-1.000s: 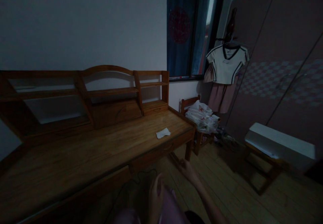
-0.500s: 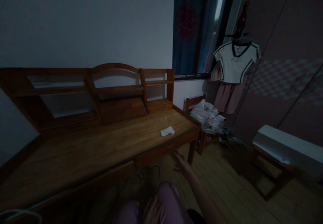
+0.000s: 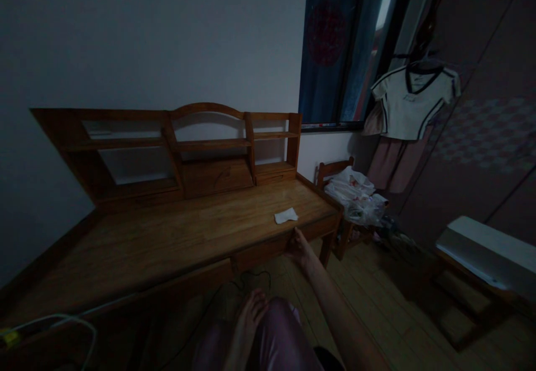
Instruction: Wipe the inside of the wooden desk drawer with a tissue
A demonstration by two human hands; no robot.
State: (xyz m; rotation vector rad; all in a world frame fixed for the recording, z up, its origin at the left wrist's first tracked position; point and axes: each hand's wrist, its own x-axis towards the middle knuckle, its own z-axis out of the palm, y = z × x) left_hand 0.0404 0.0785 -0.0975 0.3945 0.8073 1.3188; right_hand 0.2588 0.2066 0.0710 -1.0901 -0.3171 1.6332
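The wooden desk [image 3: 176, 229] spans the view, with a drawer [image 3: 263, 252] under its right part. My right hand [image 3: 297, 248] is at that drawer's front, its fingers curled where the drawer handle is; the hand covers the handle. On the desktop just above this hand lies a folded white tissue or cloth [image 3: 286, 215]. My left hand [image 3: 252, 307] is low by my knee, below the desk edge, with its fingers loosely stretched and nothing seen in it. The room is dim, so finger detail is faint.
A shelf unit [image 3: 209, 145] stands along the desk's back. Right of the desk, a chair [image 3: 335, 165] carries plastic bags [image 3: 352, 192]. A long white box-shaped object [image 3: 489, 251] rests on a stool. A pale cable [image 3: 79, 318] crosses the lower left; a dark cord hangs below the desk.
My right hand has risen to the drawer front, and its fingers have curled at the handle. My left hand has moved up a little beside the knee. The view has turned slightly left.
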